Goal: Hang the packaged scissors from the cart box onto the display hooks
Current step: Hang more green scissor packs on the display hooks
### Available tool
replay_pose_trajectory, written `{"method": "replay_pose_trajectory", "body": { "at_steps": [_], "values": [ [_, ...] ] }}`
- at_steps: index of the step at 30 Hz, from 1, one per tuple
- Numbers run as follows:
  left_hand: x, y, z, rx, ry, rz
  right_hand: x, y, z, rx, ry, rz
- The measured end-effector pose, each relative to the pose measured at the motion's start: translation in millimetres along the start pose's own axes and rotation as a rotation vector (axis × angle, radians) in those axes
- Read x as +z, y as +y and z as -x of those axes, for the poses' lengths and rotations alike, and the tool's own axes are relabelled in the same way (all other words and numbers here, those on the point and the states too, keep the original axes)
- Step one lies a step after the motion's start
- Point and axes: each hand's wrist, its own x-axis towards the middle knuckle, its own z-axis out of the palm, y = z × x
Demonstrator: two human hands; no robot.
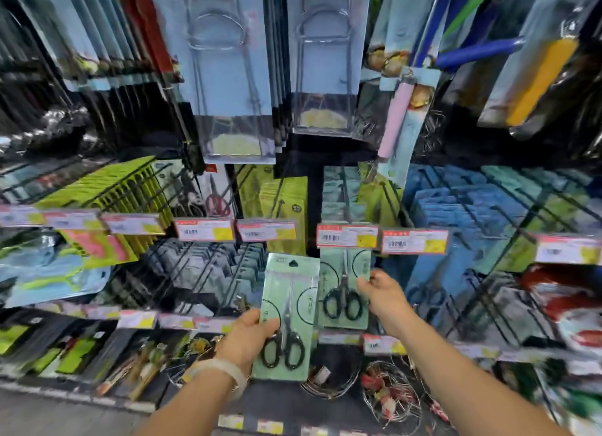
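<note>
Here, lower centre, my left hand (249,334) grips a scissors pack (288,315); my right hand (382,294) pinches the hung pack (345,289).

At lower centre of the frame the left hand (249,333) grips a pale green scissors pack (288,315) by its left edge, black handles down. Just right of it, the right hand (382,292) pinches the right edge of a second pack (345,289) hanging under a price tag (347,236). Blurred packaged goods fill the hooks all around.
</note>
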Motion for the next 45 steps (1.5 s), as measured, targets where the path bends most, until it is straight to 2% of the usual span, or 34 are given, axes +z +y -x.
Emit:
{"method": "replay_pose_trajectory", "body": {
  "at_steps": [6,10,12,15,16,18,21,26,30,36,40,42,45],
  "values": [
    [6,-5,-17,-0.038,-0.106,0.06,10,-2,-32,0.086,0.084,0.061],
    [11,-7,-29,-0.028,-0.096,0.089,12,-10,-35,0.128,0.163,0.029],
    [17,-4,-30,-0.02,-0.096,0.095,12,-4,-20,0.125,0.067,0.037],
    [31,1,-31,-0.004,-0.102,0.118,15,20,5,0.215,-0.289,0.181],
    [37,2,-32,0.001,-0.111,0.127,18,26,11,0.214,-0.326,0.186],
    [47,6,-32,0.015,-0.11,0.137,20,36,16,0.147,-0.249,0.145],
    [60,18,-30,0.061,-0.105,0.178,10,32,17,0.001,-0.11,0.208],
    [71,43,-32,0.152,-0.105,0.226,-2,7,8,-0.142,-0.031,0.257],
    [76,54,-38,0.158,-0.093,0.212,-1,1,0,-0.109,0.021,0.207],
    [80,46,-38,0.126,-0.106,0.212,-3,16,5,-0.08,0.009,0.167],
    [86,49,-49,0.109,-0.065,0.184,0,15,-12,-0.053,0.058,0.207],
    [89,52,-58,0.089,-0.05,0.112,1,13,-23,-0.038,0.068,0.29],
    [93,49,-63,0.062,-0.043,-0.173,-5,15,-30,0.065,0.051,0.453]
  ]
}}
